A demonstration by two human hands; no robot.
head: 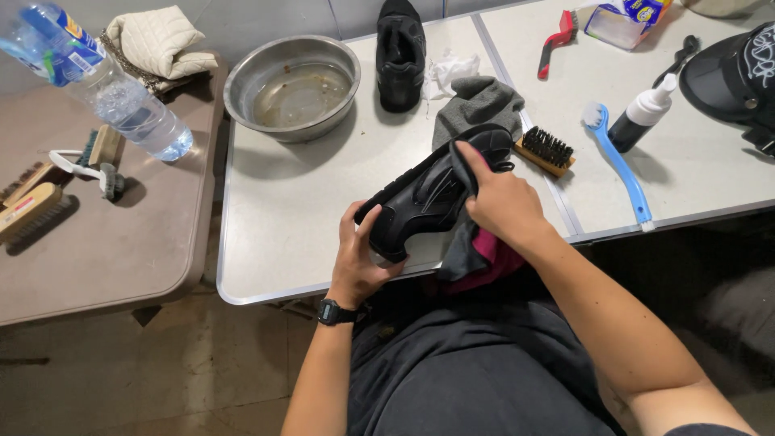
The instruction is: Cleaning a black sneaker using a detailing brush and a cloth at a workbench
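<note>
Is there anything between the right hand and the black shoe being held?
Yes: a dark cloth lies between the right hand and the black shoe, pressed onto the shoe's upper with its loose end hanging below. The left hand grips the shoe's near end directly, with nothing visible between.

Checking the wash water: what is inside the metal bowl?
The metal bowl holds shallow, murky water with brownish specks. No brush or cloth lies in it; nothing covers its inside.

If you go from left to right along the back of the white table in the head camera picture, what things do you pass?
Metal bowl → black shoe → white crumpled cloth → red-handled brush → dark bottle with white nozzle → black cap.
</note>
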